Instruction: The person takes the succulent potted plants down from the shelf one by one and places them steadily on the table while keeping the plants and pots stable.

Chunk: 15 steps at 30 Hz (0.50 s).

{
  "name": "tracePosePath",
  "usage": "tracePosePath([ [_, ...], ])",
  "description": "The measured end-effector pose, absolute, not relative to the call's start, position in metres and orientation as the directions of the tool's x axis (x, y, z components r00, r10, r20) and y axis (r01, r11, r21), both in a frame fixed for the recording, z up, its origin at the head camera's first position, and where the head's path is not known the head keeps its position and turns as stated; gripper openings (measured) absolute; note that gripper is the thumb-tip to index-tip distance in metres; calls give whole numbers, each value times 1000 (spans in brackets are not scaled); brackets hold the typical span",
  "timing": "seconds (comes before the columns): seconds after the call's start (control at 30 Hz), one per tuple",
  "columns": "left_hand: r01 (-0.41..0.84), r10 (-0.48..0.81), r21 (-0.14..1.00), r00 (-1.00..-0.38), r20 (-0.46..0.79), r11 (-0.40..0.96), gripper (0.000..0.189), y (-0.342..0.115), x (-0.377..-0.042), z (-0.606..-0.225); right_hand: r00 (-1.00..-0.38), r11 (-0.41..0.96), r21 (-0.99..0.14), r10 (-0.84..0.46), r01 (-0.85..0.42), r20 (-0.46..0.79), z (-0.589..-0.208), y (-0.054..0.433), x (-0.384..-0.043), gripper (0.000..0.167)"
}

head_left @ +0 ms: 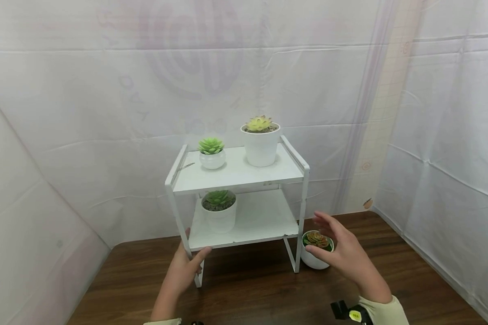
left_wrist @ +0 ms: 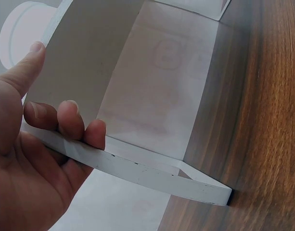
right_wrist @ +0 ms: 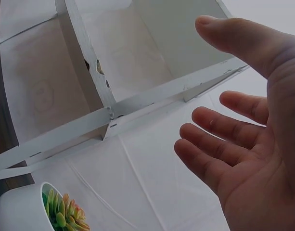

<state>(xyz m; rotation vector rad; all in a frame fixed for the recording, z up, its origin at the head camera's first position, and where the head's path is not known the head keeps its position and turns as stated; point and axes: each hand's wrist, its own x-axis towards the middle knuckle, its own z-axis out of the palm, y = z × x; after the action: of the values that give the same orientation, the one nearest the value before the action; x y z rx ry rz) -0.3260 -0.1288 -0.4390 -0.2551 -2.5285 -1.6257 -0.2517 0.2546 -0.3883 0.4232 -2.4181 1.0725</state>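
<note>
A white two-tier shelf (head_left: 244, 241) stands on the wooden table. My left hand (head_left: 181, 269) grips its left front leg just below the lower board; in the left wrist view the fingers curl round the white leg (left_wrist: 147, 173) and the thumb lies along the board's edge. My right hand (head_left: 347, 253) is held with fingers spread and nothing between them, beside the right legs. Below and left of it in the right wrist view, a white pot (right_wrist: 19, 209) holds an orange-green succulent (head_left: 317, 240); the hand partly overlaps this pot in the head view.
On the upper board are a small round pot (head_left: 213, 160) with a bright green succulent and a taller white pot (head_left: 262, 149) with a yellow-green one. Another potted succulent (head_left: 221, 219) stands on the lower board's left. A pale curtain (head_left: 105, 113) hangs behind the table (head_left: 248, 298).
</note>
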Motion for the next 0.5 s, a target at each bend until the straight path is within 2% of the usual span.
tracePosePath([
  [0.37,217,78,890,-976,203,402,86,-129,-325,-438,-846,631,-625,-95,-459,525,-385,250,-248,74],
  [0.5,211,75,888,-977,198,410,87,-129,-326,-439,-859,602,-660,-89,-449,503,-383,247,-245,72],
])
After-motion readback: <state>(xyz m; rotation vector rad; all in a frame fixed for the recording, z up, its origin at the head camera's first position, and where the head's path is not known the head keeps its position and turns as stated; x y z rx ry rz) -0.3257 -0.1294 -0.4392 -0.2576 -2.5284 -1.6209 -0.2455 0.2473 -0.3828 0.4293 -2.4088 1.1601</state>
